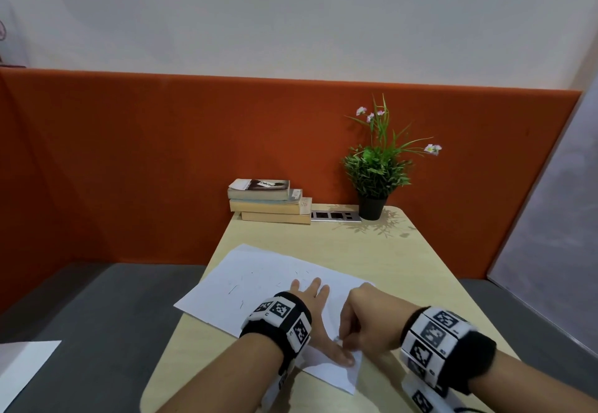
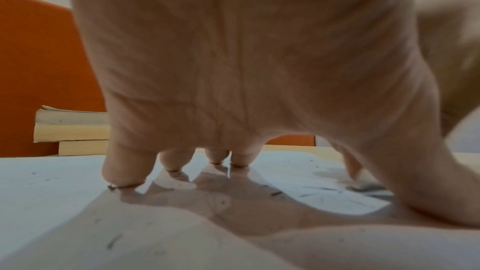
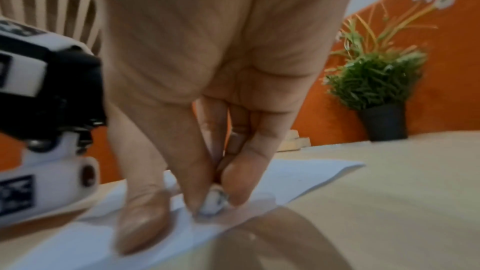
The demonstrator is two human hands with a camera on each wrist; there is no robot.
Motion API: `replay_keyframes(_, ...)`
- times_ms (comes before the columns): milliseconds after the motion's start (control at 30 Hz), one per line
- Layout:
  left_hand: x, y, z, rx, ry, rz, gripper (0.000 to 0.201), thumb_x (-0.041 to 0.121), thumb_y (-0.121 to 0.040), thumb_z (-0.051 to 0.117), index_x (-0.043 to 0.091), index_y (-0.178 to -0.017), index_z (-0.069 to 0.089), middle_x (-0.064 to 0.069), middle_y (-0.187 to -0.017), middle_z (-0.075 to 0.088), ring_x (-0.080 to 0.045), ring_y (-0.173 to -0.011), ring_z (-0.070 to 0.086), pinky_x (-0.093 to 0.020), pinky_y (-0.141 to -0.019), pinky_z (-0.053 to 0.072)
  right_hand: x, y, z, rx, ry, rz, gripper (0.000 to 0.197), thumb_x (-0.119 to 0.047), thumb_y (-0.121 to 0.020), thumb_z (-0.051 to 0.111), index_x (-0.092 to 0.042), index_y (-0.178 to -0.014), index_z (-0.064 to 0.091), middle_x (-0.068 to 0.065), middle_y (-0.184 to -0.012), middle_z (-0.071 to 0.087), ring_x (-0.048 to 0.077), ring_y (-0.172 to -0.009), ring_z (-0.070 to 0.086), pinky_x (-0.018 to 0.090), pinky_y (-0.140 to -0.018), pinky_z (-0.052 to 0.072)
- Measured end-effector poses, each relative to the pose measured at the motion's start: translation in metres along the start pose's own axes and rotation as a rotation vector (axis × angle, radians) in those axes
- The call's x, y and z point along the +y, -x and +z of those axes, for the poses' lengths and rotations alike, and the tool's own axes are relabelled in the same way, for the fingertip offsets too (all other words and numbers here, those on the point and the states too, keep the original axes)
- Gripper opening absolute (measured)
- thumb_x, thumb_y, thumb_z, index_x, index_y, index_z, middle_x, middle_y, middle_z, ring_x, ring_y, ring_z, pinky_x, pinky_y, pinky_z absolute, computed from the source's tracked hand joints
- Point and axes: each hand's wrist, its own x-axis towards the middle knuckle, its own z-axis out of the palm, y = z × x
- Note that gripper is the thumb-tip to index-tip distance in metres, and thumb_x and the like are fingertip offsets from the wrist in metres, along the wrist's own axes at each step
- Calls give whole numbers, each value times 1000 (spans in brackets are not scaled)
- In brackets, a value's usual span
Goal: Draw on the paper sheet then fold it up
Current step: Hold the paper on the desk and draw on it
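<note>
A white paper sheet (image 1: 252, 283) (image 2: 39, 192) (image 3: 311, 174) with scattered dark pencil-like marks lies askew on the light wooden table (image 1: 404, 267). Its left corner hangs over the table edge. My left hand (image 1: 309, 294) (image 2: 233, 69) presses flat on the sheet, fingers spread, its thumb (image 3: 140, 223) stretched toward the near corner. My right hand (image 1: 362, 318) (image 3: 207, 48) pinches a small white stub (image 3: 214, 202) (image 1: 337, 338) between thumb and fingers, its tip down on the paper beside that thumb. I cannot tell what kind of tool the stub is.
A stack of books (image 1: 268, 202) (image 2: 70, 130), a socket strip (image 1: 335, 216) and a potted plant (image 1: 375, 166) (image 3: 376, 89) stand at the table's far end against an orange partition (image 1: 129, 153). Another white sheet (image 1: 22, 367) lies on the grey surface at lower left.
</note>
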Motion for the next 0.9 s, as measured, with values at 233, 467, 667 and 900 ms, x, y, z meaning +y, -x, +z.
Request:
replay_keyframes(233,-2,4,-2,-29,26,11,136,86,-67,66,30,-160,-16,9,-167,-22,-30,-153,-19,-57,-121,6,21,-37,-17,153,11,124,14,-18,-85,73,-7,-86,82,6,-87,79,24,-84,73,33,-76,63)
replay_keyframes(467,-27,8,1,-48,-4,90,128,87,-66,65,42,-158,-11,8,-167,-20,-27,-154,-17,-64,-121,8,19,-38,-12,175,25,156,11,-14,-83,71,-7,-77,78,8,-79,73,30,-74,70,36,-69,62)
replay_keyframes(667,-28,9,1,-61,-32,86,129,85,-67,67,42,-157,-14,8,-166,-24,-29,-153,-19,-63,-122,8,-8,-6,-2,97,-36,56,16,-22,-81,69,-8,-79,77,7,-82,78,21,-66,68,28,-60,55)
replay_keyframes(900,-27,11,4,-70,-61,77,135,86,-62,69,44,-155,-19,9,-165,-27,-28,-153,-21,-61,-122,10,-28,6,1,17,-70,-41,10,-19,-83,75,-16,-88,82,-3,-87,79,4,-73,68,14,-65,56)
